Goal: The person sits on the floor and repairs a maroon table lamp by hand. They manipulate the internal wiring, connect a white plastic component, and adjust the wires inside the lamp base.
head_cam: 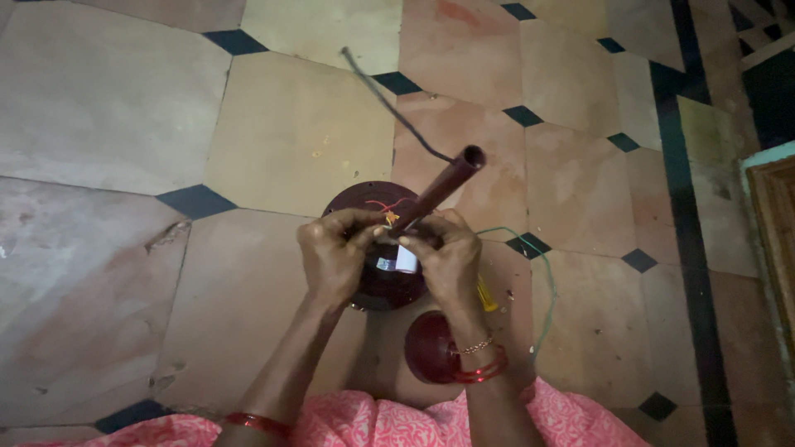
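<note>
Stone tiles in pale tan and pink cover the floor (290, 124), with small dark diamond pieces set at their corners and a dark border strip running along the right side; the light is dim. A dark maroon round housing (368, 203) sits on the floor near the middle, and a maroon pipe (439, 186) rises from it at a slant, with a dark wire (389, 99) coming out of its open top end. The left hand (331, 257) and the right hand (447, 265) are both curled close around the base of the pipe, fingertips pinched together there, just above thin red and yellow wires. A small white label (406, 261) shows between the hands; its print is too small to read. A red round cap (431, 348) lies on the floor just below the right wrist, a thin green wire (542, 281) loops to its right, and a yellow handle (486, 295) pokes out behind the right hand, mostly hidden. Exactly what the fingertips grip cannot be made out.
</note>
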